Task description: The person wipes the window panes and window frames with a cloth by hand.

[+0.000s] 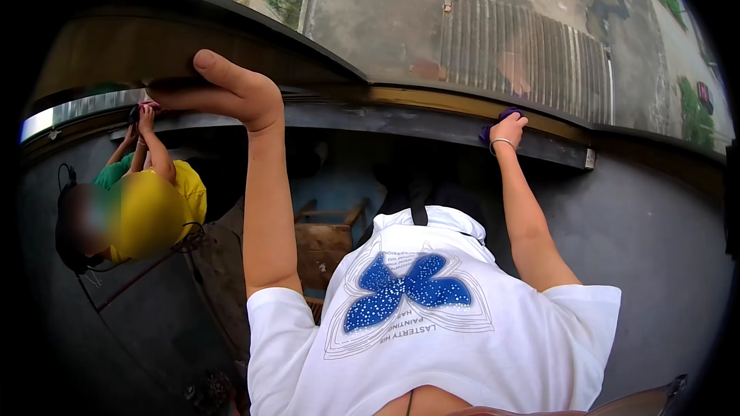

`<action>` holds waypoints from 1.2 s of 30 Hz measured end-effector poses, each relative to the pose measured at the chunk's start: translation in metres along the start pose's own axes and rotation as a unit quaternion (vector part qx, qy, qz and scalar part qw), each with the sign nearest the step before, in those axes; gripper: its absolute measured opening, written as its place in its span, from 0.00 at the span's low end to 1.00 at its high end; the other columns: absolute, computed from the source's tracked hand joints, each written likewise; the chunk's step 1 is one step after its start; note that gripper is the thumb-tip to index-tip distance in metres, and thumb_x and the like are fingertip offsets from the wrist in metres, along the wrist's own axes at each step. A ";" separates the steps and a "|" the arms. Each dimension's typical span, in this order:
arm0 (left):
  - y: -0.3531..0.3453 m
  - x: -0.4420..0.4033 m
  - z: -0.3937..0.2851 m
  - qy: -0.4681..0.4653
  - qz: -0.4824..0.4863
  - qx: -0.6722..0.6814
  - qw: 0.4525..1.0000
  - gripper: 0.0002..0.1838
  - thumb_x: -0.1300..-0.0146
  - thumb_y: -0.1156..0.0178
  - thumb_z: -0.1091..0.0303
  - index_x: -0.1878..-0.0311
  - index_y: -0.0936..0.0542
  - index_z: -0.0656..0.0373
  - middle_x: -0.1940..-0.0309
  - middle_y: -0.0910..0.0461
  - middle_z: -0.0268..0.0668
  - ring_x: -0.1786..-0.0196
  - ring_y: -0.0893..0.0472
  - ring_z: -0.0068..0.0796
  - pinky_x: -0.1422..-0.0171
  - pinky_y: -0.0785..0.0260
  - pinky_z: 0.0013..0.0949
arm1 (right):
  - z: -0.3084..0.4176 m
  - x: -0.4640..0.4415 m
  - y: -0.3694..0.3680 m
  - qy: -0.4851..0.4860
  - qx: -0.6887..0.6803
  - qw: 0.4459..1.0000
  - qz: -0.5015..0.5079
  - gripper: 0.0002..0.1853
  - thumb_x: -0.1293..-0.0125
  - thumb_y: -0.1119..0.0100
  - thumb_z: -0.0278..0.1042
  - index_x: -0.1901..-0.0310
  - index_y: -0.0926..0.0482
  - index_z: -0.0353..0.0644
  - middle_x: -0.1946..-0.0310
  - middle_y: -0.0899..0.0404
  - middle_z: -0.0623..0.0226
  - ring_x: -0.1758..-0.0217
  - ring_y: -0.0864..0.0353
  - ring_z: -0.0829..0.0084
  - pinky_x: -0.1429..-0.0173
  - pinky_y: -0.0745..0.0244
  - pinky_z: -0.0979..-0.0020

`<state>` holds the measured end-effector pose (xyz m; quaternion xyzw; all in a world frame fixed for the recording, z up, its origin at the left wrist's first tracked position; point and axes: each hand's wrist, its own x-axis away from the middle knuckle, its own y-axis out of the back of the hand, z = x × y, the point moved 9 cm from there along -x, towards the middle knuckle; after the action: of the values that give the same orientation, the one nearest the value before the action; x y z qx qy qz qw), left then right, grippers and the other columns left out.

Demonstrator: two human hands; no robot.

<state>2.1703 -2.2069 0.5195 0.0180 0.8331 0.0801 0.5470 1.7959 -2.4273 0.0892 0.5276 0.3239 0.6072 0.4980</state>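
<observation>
My right hand (509,129) is closed on a purple cloth (499,122), which it presses against the dark window sill (432,122) below the glass. A bracelet circles that wrist. Raised at the left, my left hand (231,92) is open, its thumb pointing up and its fingers stretched toward the left against the window's dark frame (139,50). Nothing shows in this hand. Part of its fingers blends into the dark frame and is hard to make out.
A person in a yellow and green top (158,212) works at the sill on the left, both hands raised to it. Below stands a wooden stool (324,250). Beyond the glass lie a corrugated roof (524,50) and concrete ground.
</observation>
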 end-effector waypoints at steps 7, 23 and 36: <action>-0.001 0.009 0.020 0.003 -0.001 0.001 1.000 0.38 0.26 0.55 0.55 0.28 0.60 0.70 0.30 0.52 0.58 0.29 0.44 0.46 0.25 0.53 0.44 | 0.191 0.117 -0.104 0.184 -0.055 0.981 0.038 0.17 0.40 0.45 0.22 0.52 0.38 0.34 0.53 0.36 0.51 0.54 0.23 0.51 0.53 0.20 0.58; -0.001 0.009 0.045 0.079 0.034 -0.004 0.996 0.42 0.30 0.51 0.56 0.28 0.61 0.74 0.32 0.53 0.59 0.30 0.46 0.50 0.26 0.53 0.47 | 0.289 0.139 -0.157 0.244 -0.321 0.875 0.267 0.32 0.47 0.50 0.18 0.36 0.30 0.39 0.44 0.32 0.51 0.38 0.31 0.54 0.34 0.36 0.67; 0.003 0.010 0.032 0.053 -0.006 0.012 0.999 0.42 0.33 0.47 0.51 0.31 0.52 0.75 0.40 0.40 0.60 0.41 0.37 0.56 0.35 0.47 0.52 | 0.317 0.156 -0.099 0.338 -0.225 0.880 0.248 0.25 0.51 0.38 0.25 0.47 0.24 0.37 0.51 0.29 0.45 0.45 0.28 0.43 0.39 0.31 0.58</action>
<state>2.1949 -2.1996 0.4982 0.0153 0.8619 0.0678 0.5023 2.1355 -2.2928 0.1219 0.2273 0.1862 0.9086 0.2969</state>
